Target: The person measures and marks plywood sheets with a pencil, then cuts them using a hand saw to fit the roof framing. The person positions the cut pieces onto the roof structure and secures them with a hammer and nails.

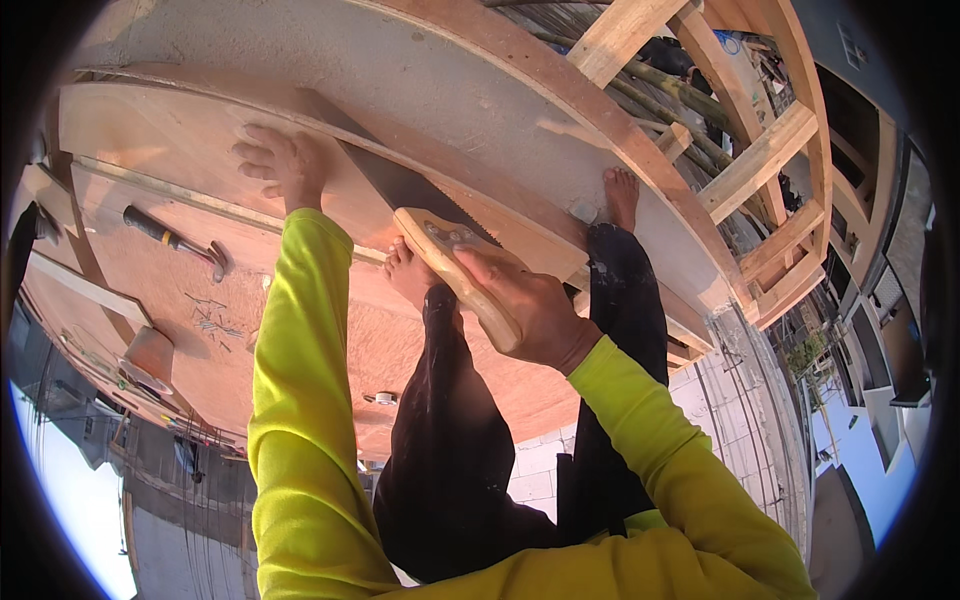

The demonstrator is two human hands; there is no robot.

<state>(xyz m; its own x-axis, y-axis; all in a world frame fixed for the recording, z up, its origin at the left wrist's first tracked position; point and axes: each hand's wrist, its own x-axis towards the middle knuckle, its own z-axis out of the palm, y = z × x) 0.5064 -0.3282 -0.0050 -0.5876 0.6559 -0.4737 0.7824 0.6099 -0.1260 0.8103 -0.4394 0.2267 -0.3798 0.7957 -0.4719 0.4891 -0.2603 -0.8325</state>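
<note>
My right hand [530, 305] is wrapped around the wooden handle of a handsaw [405, 190]. The toothed blade slants up and to the left from the handle and lies across the edge of a thin plywood board [150, 125]. My left hand [285, 168] presses flat on this board with its fingers spread, left of the blade. One bare foot [408, 272] rests on the wood close to the saw handle. The other foot [621, 197] stands on the grey surface to the right, past the board.
A hammer [170, 240] and several loose nails [213, 320] lie on the plywood sheeting at left. Near my left forearm sits a small tape roll [382, 398]. A ladder-like timber frame [757, 162] rises at upper right, beside a grey concrete surface [400, 75].
</note>
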